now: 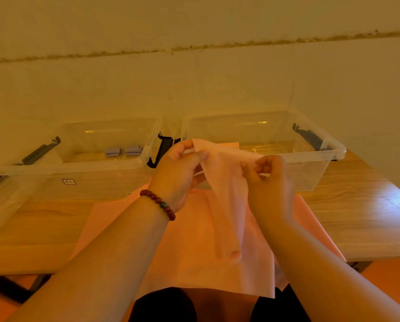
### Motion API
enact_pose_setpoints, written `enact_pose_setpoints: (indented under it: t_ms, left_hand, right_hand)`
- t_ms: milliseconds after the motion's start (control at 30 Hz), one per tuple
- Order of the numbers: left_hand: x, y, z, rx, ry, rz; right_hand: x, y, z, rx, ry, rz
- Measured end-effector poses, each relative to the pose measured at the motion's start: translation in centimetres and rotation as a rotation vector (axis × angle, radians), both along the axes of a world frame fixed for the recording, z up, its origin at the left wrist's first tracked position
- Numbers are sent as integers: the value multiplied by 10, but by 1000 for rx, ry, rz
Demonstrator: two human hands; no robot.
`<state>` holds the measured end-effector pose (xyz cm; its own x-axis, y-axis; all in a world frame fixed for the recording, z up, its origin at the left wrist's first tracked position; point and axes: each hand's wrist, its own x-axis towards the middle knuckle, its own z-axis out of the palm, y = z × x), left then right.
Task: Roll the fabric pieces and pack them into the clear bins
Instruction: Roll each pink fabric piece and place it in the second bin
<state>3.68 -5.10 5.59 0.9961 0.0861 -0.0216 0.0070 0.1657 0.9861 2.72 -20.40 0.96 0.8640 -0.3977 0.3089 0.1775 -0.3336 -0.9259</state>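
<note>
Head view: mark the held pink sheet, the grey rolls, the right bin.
held pink sheet [226, 205], head view, middle of the hanging part.
grey rolls [113, 151], head view, on the left-hand roll.
right bin [310, 158], head view, front rim.

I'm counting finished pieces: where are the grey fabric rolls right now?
Head view, left of centre: the grey fabric rolls lie side by side inside the left clear bin, near its right wall, left of the left hand holding pink fabric.

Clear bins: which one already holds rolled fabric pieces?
The left bin: two grey-blue rolls lie side by side on its floor. No rolls show in the right bin.
</note>
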Motion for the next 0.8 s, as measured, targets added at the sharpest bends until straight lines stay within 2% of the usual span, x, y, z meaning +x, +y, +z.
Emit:
enact_pose_setpoints:
  t_ms: [167,300,367,467,667,800]
  left_hand:
    - [14,11,10,194,-66,73]
    - [22,17,14,359,-113,109]
    - [23,19,15,348,-107,90]
    - [23,21,20,297,-86,87]
    - [18,18,23,48,7,-73]
    - [7,14,15,66,135,-164]
  right_hand:
    - [4,2,-5,166,94,-46]
    - [-1,7,-8,211,159,70]
    - [-2,7,-8,200,156,101]
    - [-2,6,-3,173,50,82]
    - [8,6,29,284,-93,130]
    - [13,4,55,320,-87,229]
